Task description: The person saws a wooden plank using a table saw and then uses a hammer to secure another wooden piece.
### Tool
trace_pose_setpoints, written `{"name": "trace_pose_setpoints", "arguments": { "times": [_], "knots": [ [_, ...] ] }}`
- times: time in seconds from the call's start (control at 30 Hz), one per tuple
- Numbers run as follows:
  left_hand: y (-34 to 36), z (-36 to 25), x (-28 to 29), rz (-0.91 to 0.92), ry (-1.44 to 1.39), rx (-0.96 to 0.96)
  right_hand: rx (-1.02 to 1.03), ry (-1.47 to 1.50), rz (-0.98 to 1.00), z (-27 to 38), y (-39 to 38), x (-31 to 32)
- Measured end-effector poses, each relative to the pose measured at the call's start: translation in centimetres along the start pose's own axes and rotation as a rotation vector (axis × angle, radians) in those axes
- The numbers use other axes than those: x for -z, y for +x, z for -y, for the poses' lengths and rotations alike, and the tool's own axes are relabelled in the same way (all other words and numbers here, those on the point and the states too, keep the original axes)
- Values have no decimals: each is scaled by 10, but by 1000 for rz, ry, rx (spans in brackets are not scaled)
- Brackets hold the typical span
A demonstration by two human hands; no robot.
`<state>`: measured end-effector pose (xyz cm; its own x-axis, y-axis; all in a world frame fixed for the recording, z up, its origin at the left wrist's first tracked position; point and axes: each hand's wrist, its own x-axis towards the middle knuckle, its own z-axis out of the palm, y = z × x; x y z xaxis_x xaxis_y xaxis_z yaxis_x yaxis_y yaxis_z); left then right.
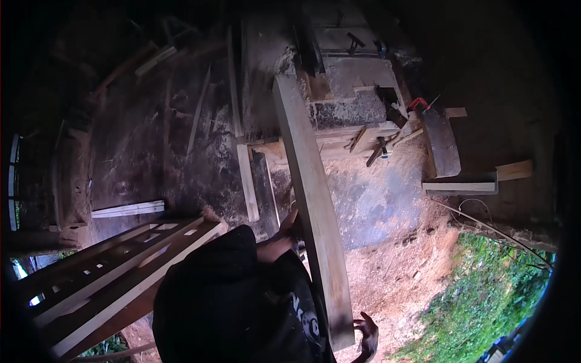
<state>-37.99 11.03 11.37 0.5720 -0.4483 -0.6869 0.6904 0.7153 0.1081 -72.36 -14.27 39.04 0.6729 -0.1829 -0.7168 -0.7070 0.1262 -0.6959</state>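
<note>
A long, thick wooden beam [316, 199] slants through the middle of the head view, its far end beside a sawdust-covered machine bench and its near end close to my body. My left hand [283, 237] is closed against the beam's left side about halfway along; some of its fingers are hidden behind the wood. At the near end, on the right side, is my right hand [367, 336]. Its fingers are spread and bent, with the tips at or very close to the beam's edge. A dark sleeve [242, 296] covers my left arm.
A slatted wooden frame [121, 272] stands at lower left. The machine bench [348, 112] bears tools and wood scraps at the far side. Sawdust [399, 278] covers the ground at right, beside green plants [478, 296]. A short board [458, 186] lies farther right.
</note>
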Motion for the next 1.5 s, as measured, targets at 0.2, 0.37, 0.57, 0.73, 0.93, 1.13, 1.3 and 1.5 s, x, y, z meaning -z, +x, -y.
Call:
{"name": "trace_pose_setpoints", "arguments": {
  "times": [0.2, 0.37, 0.57, 0.73, 0.93, 1.13, 1.3, 1.5],
  "knots": [
    [-6, -2, 0, 24, -38, 54, 139, -1047, -291, 56, -12, -108],
    [-7, -2, 7, 24, -44, 65, 153, -919, -492, 37, 19, -137],
    [10, -77, 24, -352, 743, -494, 189, -950, -467, -96, 134, -142],
    [41, -210, -126, -361, 1772, -1389, 294, -933, -601, -254, 229, -138],
    [73, -258, -204, -287, 1421, -958, 287, -763, -716, -321, 415, -148],
    [87, -180, -178, -245, 1473, -1131, 135, -738, -627, -317, 525, -146],
    [101, -162, -143, -388, 1389, -1276, -12, -431, -499, -222, 571, -187],
    [82, -136, -146, -389, 1356, -1015, 322, -347, -678, -86, 497, -115]
  ]
}}
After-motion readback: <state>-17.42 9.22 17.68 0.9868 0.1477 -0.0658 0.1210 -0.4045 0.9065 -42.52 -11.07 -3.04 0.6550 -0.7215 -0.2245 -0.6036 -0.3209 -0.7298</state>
